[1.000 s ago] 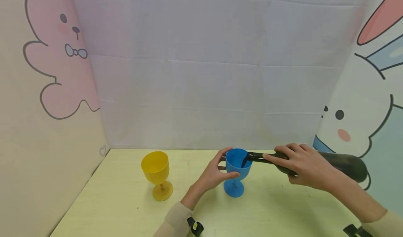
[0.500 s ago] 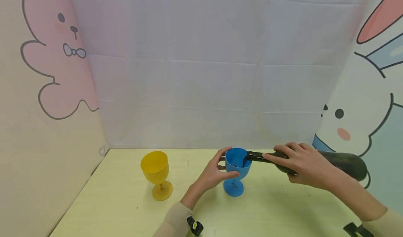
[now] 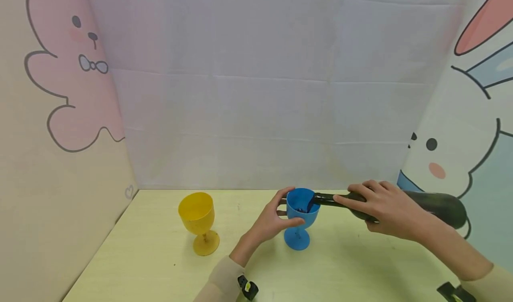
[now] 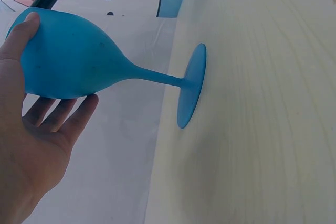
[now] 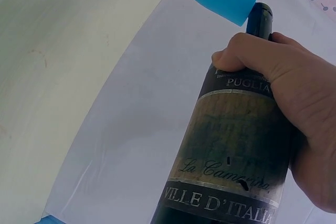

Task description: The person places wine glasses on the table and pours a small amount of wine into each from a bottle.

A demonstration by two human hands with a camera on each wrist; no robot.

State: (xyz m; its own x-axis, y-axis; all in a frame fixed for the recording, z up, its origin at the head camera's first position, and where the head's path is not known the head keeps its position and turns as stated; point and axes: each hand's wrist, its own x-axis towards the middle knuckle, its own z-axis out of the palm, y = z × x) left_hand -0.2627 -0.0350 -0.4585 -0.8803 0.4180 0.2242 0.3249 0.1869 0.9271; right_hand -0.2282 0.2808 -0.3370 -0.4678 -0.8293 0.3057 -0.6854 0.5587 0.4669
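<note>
Pouring is under way, unfinished: the right hand (image 3: 386,212) is gripping the bottle (image 3: 441,209) at the blue goblet's (image 3: 310,222) three o'clock, the left hand (image 3: 272,222) is pinching its bowl — dark liquid (image 3: 310,204) is pooling inside. At nine o'clock, the yellow goblet (image 3: 199,219) is showing none.

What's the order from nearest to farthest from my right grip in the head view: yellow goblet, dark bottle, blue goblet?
1. Dark bottle: held in your right grip.
2. Blue goblet: just left of that, held by your left grip.
3. Yellow goblet: farthest left, beyond your left grip, standing on the table.
</note>
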